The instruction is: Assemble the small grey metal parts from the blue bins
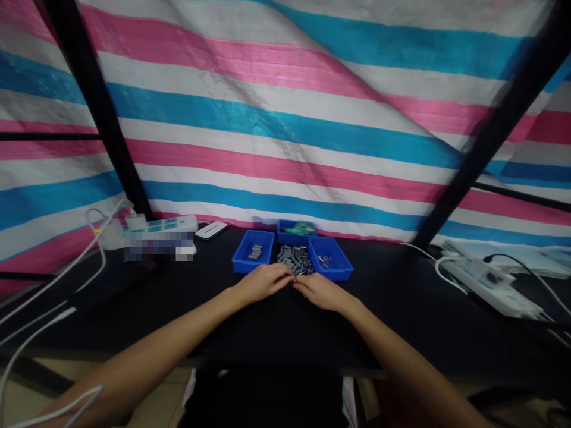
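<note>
My left hand point(266, 282) and my right hand point(320, 290) meet at the near edge of a pile of small grey metal pieces point(294, 258). Fingers of both are pinched together around something tiny, too small to make out. Left of the pile, a blue tray point(239, 262) holds several grey cylindrical pieces point(255, 252). To the right, another blue tray point(338, 273) contains a few thin silvery pieces point(325, 260). Behind the pile stands a third blue tray point(285, 238) with greenish, bag-like contents point(300, 228).
Black table point(285, 333). At the left lie a power strip point(172, 224), white cables and a flat white device point(211, 230). Another power strip point(504, 294) with cables lies right, near folded sheets point(526, 260). Dark frame bars and striped sheeting stand behind.
</note>
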`<state>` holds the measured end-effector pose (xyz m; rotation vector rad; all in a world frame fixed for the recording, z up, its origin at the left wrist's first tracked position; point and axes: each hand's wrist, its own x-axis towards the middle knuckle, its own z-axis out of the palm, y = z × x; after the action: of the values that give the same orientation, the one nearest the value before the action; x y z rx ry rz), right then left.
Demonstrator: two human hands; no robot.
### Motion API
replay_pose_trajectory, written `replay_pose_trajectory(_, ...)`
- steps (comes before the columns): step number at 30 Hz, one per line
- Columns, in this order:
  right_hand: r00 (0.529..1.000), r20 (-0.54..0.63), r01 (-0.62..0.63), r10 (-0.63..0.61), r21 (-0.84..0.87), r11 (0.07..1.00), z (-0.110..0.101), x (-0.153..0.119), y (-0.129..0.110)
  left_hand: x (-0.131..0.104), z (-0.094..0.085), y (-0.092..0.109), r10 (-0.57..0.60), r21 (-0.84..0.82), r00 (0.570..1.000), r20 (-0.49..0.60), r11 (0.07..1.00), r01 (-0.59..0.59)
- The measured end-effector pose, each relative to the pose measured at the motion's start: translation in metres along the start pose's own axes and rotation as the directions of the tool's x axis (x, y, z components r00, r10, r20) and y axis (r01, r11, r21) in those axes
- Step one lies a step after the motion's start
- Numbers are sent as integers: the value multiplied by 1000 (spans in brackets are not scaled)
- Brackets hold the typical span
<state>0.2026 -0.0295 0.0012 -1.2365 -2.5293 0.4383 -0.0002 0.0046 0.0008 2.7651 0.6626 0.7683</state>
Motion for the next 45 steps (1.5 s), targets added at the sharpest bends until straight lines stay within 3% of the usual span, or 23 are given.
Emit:
replay_pose_trajectory(4, 1000, -3, 3, -3, 17, 1000, -1, 0, 0, 1, -1, 1, 28, -5, 1000, -1, 1000, -28)
replay_pose_trajectory(8, 998, -18, -66, 67, 53, 996, -3, -1, 2, 0, 0, -1, -17, 42, 999, 37, 999, 16)
replay_pose_trajectory(13, 971, 119, -227, 206, 216, 950, -2, -2, 7, -2, 2, -6, -58, 111, 994, 96, 993, 47)
replay_pose_trajectory(16, 964, 139, -257, 226, 276, 926, -1, -3, 8, -2, 1, -5, -66, 134, 992, 111, 990, 51)
replay_pose_trajectory(22, 983, 41, -186, 181, 253, 950, -8, -3, 1, -2, 0, -3, -25, 179, 986, 166, 984, -6)
replay_pose_trajectory(26, 994, -69, -79, 90, 154, 985, -12, -3, -4, -2, 1, -2, -63, 236, 982, 179, 971, 19)
replay_pose_trajectory(31, 993, -113, -15, 26, 97, 995, -12, -3, -4, -2, 1, -3, -88, 243, 979, 185, 969, 42)
replay_pose_trajectory(38, 993, -121, 2, 2, 38, 999, -11, -2, 1, -2, 0, -3, -91, 226, 978, 186, 973, 47)
replay_pose_trajectory(45, 999, -1, 35, -35, -35, 999, -3, -1, 3, -1, 0, -1, -18, 59, 993, 118, 998, 11)
